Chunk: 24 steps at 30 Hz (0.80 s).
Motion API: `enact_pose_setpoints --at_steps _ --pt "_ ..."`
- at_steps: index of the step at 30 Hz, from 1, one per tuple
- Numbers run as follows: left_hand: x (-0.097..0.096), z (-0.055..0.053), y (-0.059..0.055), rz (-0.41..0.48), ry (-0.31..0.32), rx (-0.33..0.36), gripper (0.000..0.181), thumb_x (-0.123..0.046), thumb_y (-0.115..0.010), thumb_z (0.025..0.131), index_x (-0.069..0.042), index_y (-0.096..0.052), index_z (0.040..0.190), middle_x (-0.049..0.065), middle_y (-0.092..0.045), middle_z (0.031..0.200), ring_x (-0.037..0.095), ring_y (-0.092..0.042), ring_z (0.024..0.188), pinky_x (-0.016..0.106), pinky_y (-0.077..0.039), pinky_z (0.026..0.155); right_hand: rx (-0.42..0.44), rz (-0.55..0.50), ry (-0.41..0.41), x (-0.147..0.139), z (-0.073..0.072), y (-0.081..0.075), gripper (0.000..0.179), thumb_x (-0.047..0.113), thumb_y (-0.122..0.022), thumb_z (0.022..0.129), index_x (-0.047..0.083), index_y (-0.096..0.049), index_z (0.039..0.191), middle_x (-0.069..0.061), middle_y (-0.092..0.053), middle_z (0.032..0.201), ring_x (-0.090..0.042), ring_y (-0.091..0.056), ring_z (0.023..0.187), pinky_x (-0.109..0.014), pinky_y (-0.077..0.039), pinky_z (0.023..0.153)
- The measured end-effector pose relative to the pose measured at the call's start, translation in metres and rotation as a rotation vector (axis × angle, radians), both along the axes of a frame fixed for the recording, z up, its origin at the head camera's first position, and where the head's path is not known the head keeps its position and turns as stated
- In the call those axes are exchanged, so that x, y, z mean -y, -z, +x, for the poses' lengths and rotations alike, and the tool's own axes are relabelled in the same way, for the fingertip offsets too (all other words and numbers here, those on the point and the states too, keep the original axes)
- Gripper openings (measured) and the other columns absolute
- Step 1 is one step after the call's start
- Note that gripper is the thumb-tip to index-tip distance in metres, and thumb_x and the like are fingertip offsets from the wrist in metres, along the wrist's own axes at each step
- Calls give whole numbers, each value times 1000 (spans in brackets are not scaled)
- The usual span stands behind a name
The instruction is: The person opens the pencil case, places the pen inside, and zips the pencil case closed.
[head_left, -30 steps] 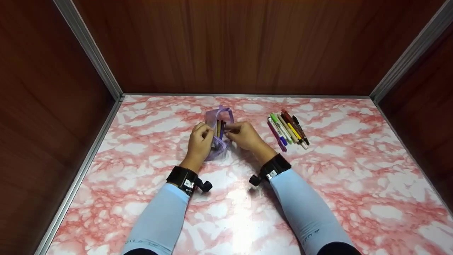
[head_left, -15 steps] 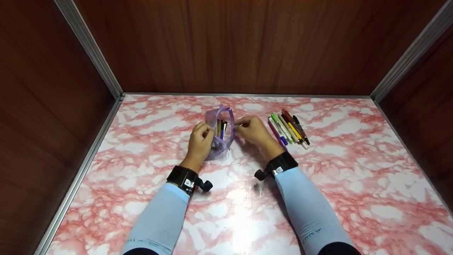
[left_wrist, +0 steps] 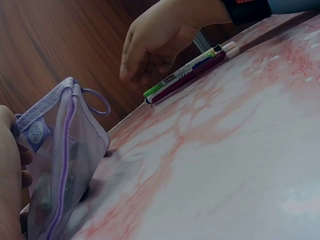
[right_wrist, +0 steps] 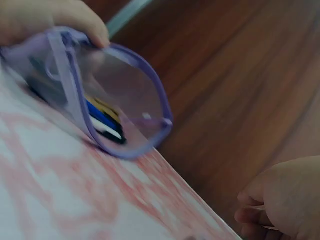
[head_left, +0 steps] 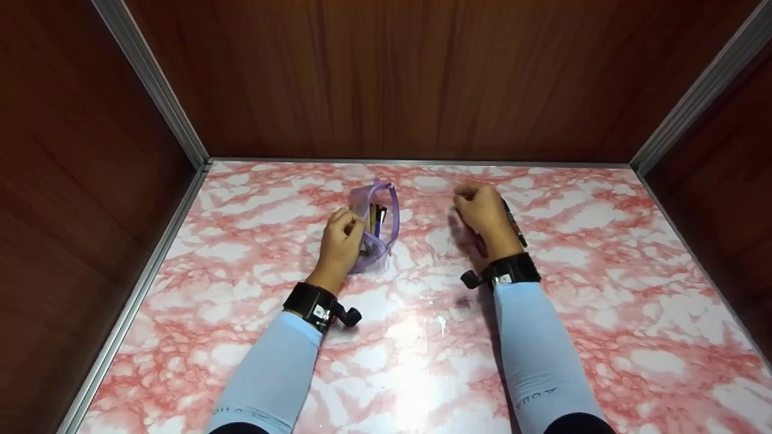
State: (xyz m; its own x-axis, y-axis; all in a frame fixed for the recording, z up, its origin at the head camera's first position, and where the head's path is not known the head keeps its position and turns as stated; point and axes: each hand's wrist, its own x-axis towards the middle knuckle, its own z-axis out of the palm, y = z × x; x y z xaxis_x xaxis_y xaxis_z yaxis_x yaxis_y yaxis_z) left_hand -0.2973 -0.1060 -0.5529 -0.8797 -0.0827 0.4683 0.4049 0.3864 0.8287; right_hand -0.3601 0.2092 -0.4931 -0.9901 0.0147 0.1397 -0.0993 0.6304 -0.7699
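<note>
A purple mesh pencil case stands unzipped on the table, its mouth facing right. My left hand grips its near left edge between thumb and fingers. Inside lie several pens, among them blue, white and tan ones. To the right, my right hand hovers just above a row of loose pens, its fingers loosely curled around nothing. That hand hides most of the row in the head view; a black pen and the end of a purple pen show beside it.
The table has a red and white marbled top. Dark wood panels enclose it at the back and both sides, with metal strips along the edges. Each wrist wears a black strap with a small camera.
My right hand has drawn out of the pencil case's mouth and travelled right to the loose pens, now covering most of them. My left hand keeps its grip, nearly still.
</note>
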Motion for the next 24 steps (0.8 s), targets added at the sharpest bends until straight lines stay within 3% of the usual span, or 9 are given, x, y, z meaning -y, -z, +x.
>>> enact_pose_setpoints --at_steps 11,18,24 --pt "-1 1 -1 7 0 29 17 -9 -67 104 1 -72 92 17 -68 100 30 -61 107 37 -49 98 -94 239 145 -42 0 4 29 15 -70 105 -2 -83 125 -28 -80 128 -51 -74 122 -63 -57 110" --pt "-1 0 0 5 2 20 18 -9 -67 104 1 -71 90 17 -67 99 30 -61 108 38 -49 98 31 261 220 -63 4 4 43 22 -65 107 -5 -73 140 -34 -73 140 -55 -67 131 -65 -54 114" --pt "0 0 0 1 1 23 19 -11 -67 105 0 -71 89 16 -66 97 29 -60 106 37 -48 96 128 287 215 -67 5 6 53 34 -63 112 -8 -69 144 -36 -69 144 -56 -66 133 -66 -55 114"
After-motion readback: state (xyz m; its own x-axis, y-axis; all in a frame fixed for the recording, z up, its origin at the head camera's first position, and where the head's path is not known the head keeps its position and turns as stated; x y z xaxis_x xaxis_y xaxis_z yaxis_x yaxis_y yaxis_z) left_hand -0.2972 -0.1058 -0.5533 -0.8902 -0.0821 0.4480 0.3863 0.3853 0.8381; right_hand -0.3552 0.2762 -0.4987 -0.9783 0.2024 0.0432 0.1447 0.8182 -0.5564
